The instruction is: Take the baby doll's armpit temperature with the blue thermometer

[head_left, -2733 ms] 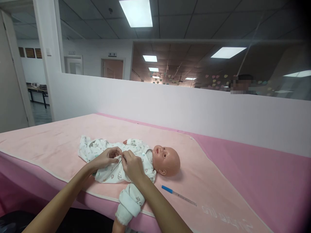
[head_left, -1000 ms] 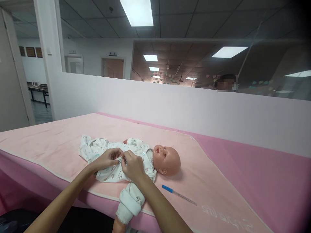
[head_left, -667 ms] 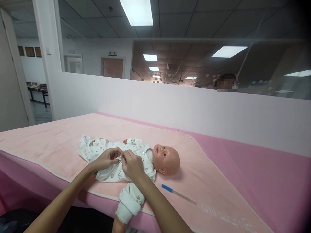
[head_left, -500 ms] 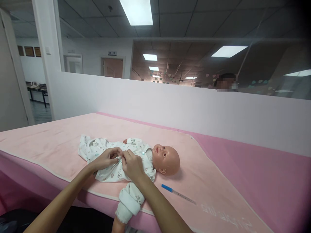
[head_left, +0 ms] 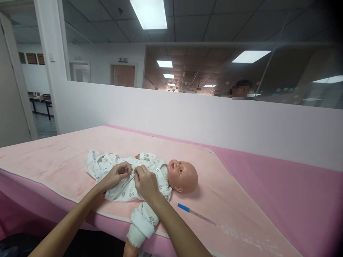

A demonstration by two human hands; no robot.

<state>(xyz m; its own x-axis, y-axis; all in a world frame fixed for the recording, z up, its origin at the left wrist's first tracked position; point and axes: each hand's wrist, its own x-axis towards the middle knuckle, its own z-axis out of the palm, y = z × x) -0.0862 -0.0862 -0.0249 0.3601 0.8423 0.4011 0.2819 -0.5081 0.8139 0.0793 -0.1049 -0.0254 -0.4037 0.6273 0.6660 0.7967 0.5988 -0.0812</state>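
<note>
A baby doll point(head_left: 184, 175) lies on its back, its head toward the right, dressed in a white printed baby romper point(head_left: 122, 192). My left hand point(head_left: 116, 175) rests over the front of the romper with curled fingers, their tips beside a small button point(head_left: 132, 175). Whether those fingertips grip cloth is hidden. Just right of the button, my right hand point(head_left: 146, 181) pinches the romper's front edge; its fingertips are partly hidden. Near the neck, another button point(head_left: 157, 169) shows. The doll's near sleeve point(head_left: 144, 221) hangs over the table edge under my right forearm.
A thermometer-like glass stick with a blue end point(head_left: 197, 214) lies right of the doll. A pink mat point(head_left: 227, 200) covers the table. Behind stands a low white wall point(head_left: 187, 114) with glass above it, and a person's head point(head_left: 242, 90) shows beyond.
My left hand has drawn slightly left, its fingers closing up, and the button between my hands now shows. My right hand stays nearly in place. The person behind the glass has shifted left.
</note>
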